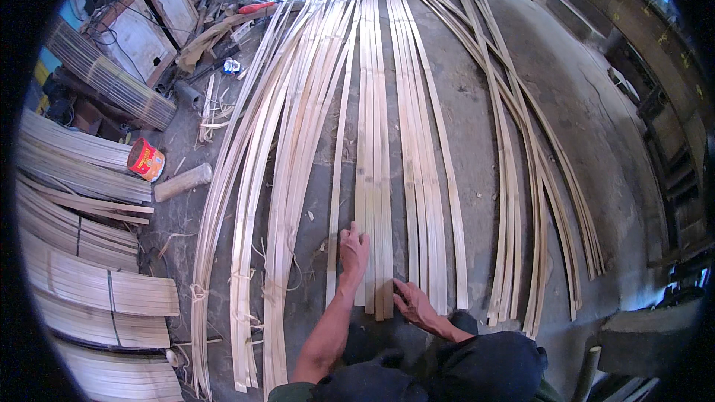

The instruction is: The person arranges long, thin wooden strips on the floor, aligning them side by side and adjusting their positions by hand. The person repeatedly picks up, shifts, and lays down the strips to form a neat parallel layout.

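Observation:
Long, pale bamboo strips lie on the floor, and a narrow middle bundle [372, 141] runs straight away from me. My left hand [354, 257] rests at the left edge of this bundle, its fingertips apart and touching the strips. Close to the bundle's near end, my right hand [417, 307] is beside the right edge, with a gap between thumb and fingers. The undersides of both hands are hidden. A single strip [339, 179] lies just left of the bundle, and another group of strips [421, 179] lies to its right.
More strips fan out at left [287, 164], some tied near the bottom, and crossed strips [514, 141] lie at right. Stacked bundles [97, 275] line the left side, near a red tin [147, 160] and a short log [183, 182]. A dark bench [648, 335] stands at lower right.

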{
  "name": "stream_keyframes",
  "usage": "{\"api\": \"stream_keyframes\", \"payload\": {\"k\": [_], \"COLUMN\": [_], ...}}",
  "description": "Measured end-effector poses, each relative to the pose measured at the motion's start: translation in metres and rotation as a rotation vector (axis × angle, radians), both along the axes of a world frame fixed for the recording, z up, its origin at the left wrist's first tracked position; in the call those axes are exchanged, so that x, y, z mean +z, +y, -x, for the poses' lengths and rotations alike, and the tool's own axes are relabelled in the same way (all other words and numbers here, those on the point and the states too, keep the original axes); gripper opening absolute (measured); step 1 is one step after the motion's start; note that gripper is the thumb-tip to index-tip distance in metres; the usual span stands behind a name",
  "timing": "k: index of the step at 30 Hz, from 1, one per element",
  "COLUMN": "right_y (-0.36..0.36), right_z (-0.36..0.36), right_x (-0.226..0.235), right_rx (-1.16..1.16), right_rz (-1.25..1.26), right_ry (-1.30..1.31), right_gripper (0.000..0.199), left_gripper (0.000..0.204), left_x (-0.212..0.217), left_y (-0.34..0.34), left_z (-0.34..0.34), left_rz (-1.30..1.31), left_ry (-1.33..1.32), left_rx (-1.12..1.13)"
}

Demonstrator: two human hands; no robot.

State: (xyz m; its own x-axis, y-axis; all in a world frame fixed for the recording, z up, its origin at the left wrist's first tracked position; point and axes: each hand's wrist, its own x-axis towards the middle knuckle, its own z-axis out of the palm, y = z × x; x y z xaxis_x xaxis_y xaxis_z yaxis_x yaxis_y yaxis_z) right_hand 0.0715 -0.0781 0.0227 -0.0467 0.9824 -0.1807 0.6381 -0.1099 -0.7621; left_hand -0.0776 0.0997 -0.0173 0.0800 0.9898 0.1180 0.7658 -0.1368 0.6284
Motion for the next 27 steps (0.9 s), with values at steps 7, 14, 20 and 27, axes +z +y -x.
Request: {"api": "stream_keyframes", "payload": {"k": [7, 14, 20, 27], "right_y": [-0.006, -0.002, 0.002, 0.011], "right_z": [-0.001, 0.004, 0.004, 0.008], "right_x": [-0.015, -0.028, -0.020, 0.011], "right_rx": [-0.039, -0.050, -0.016, 0.200], "right_rz": [-0.081, -0.098, -0.079, -0.185], "right_ry": [0.017, 0.074, 0.047, -0.276], "right_gripper": [0.046, 0.044, 0.047, 0.061], "left_gripper": [0.053, 0.051, 0.050, 0.058], "left_x": [0.035, 0.020, 0.015, 0.014], "left_y": [-0.012, -0.016, -0.021, -0.031], "left_z": [-0.006, 0.003, 0.001, -0.011], "left_rz": [0.192, 0.047, 0.006, -0.074], "left_ry": [0.081, 0.163, 0.290, 0.418], "left_rx": [-0.024, -0.054, 0.011, 0.028]}}
